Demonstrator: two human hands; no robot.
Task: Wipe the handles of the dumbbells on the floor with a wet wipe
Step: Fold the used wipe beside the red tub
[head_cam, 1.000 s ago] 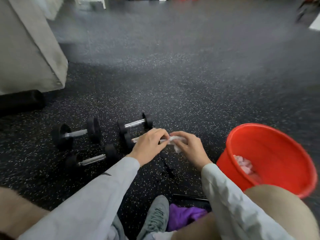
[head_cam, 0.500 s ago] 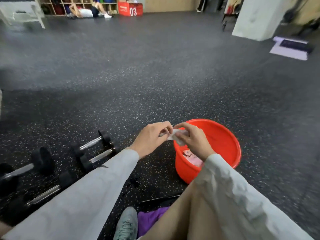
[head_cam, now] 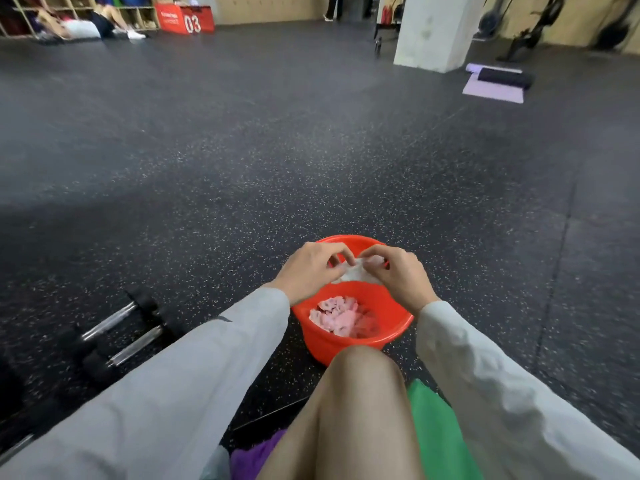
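Note:
My left hand [head_cam: 311,268] and my right hand [head_cam: 398,275] both pinch a crumpled white wet wipe [head_cam: 358,273], holding it above a red plastic basin [head_cam: 394,327]. Several pale pink used wipes [head_cam: 341,317] lie in the basin's bottom. Two small dumbbells with black ends and chrome handles lie on the floor to the lower left, one [head_cam: 112,320] behind the other [head_cam: 136,344], well apart from both hands. Part of another chrome handle [head_cam: 15,448] shows at the bottom left edge.
The floor is dark speckled rubber [head_cam: 311,150]. My bare knee [head_cam: 360,393] rises just in front of the basin. Green cloth [head_cam: 436,431] and purple cloth [head_cam: 252,455] lie by my legs. Far off stand a white pillar [head_cam: 436,29], a red box [head_cam: 183,19], a lilac mat [head_cam: 495,84] and a person lying by shelves.
My view has swung right, away from the dumbbells. Both hands carried the wipe from the dumbbell handle to above the red basin.

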